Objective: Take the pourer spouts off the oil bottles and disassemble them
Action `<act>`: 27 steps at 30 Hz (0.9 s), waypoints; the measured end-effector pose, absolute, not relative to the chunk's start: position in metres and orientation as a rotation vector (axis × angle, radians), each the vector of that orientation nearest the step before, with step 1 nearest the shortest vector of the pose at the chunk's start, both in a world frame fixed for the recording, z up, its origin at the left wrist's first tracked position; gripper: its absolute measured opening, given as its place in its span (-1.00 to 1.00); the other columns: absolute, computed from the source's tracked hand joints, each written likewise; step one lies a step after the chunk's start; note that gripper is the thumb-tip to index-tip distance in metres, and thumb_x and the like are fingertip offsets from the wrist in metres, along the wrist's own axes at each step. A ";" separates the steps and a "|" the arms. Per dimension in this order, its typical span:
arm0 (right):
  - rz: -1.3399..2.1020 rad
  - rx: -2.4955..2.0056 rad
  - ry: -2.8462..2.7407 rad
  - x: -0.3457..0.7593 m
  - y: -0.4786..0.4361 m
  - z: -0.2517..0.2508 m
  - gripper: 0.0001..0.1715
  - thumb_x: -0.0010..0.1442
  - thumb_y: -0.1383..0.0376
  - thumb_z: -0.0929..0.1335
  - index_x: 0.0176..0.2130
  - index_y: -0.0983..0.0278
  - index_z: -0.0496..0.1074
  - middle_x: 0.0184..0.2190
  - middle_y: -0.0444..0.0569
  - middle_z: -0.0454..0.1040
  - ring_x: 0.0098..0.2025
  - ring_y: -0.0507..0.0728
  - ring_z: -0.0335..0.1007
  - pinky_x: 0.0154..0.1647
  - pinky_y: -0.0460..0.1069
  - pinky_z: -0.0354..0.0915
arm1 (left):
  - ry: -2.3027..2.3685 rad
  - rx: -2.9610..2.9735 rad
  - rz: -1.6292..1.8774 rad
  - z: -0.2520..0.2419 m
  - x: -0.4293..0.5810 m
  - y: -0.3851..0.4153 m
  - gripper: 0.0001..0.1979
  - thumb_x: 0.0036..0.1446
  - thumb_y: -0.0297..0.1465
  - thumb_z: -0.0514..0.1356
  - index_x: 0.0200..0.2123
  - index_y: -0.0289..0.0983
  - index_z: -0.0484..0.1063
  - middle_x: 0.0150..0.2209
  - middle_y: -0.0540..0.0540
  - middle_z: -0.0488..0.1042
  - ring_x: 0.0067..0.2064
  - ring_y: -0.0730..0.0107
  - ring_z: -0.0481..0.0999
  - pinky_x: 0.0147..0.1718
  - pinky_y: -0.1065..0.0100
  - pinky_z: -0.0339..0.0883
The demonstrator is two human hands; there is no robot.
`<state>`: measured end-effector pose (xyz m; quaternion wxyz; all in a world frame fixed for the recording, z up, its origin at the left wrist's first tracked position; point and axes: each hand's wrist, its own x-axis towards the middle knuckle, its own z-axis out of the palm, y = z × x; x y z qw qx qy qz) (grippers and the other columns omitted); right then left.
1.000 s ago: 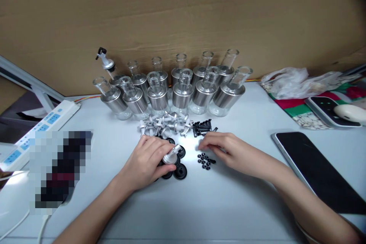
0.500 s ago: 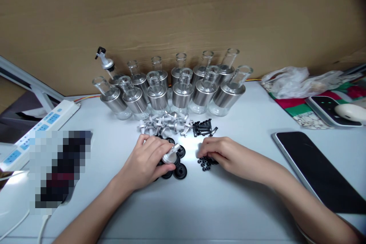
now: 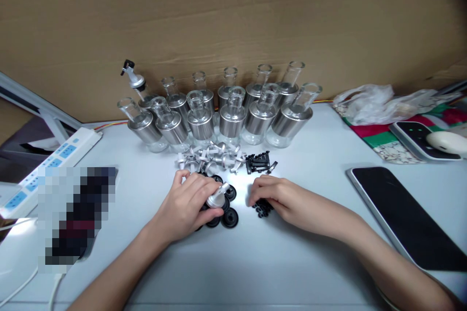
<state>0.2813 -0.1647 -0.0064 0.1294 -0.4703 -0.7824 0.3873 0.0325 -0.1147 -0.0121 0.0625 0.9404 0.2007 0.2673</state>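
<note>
My left hand [image 3: 193, 201] grips a silver pourer top [image 3: 217, 197] between thumb and fingers, above several round black caps [image 3: 230, 217]. Over a pile of tiny black rings [image 3: 262, 210], my right hand [image 3: 274, 192] has its fingers bent together and pointing down; whatever the fingertips hold, if anything, is hidden. Behind my hands lie a heap of silver pourer parts [image 3: 209, 156] and a small pile of black levers [image 3: 260, 162].
Two rows of glass bottles with steel bands [image 3: 232, 121] stand at the back, one with a pourer [image 3: 134, 79] fitted. A power strip [image 3: 54, 165] and pixelated phone [image 3: 82, 214] lie left; a black-topped device [image 3: 404, 214], plastic bag [image 3: 375, 104] and mouse [image 3: 447, 144] lie right.
My right hand has shifted slightly left over the tiny black rings. My left hand and the silver pourer top have stayed almost still.
</note>
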 end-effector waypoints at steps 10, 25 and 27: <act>1.103 -1.432 -2.214 0.295 -0.164 -0.005 -0.56 0.09 0.57 0.15 -0.22 0.26 0.47 -0.23 -0.01 0.46 -0.18 0.10 0.38 -0.12 0.01 0.28 | 0.610 2.847 0.815 -0.012 0.032 -0.115 -0.68 0.36 -0.21 -0.13 -0.11 -0.33 0.23 -0.29 -0.13 0.48 -0.27 0.33 0.42 -0.18 0.26 0.05; 1.282 -1.663 -2.043 0.295 -0.164 -0.005 -0.77 0.20 0.41 0.15 -0.34 0.27 0.35 -0.51 -0.11 0.41 -0.51 0.03 0.32 -0.46 -0.07 0.23 | 0.597 2.814 0.868 -0.013 0.032 -0.116 -0.77 0.36 -0.31 -0.09 -0.10 -0.34 0.23 -0.24 -0.19 0.47 -0.24 0.31 0.42 -0.19 0.25 0.10; 1.232 -1.653 -2.078 0.295 -0.164 -0.004 -0.75 0.21 0.41 0.15 -0.34 0.27 0.36 -0.50 -0.10 0.41 -0.50 0.03 0.31 -0.44 -0.06 0.22 | 0.601 2.820 0.861 -0.012 0.033 -0.117 -0.77 0.35 -0.32 -0.07 -0.08 -0.34 0.22 -0.23 -0.19 0.48 -0.23 0.31 0.43 -0.19 0.26 0.11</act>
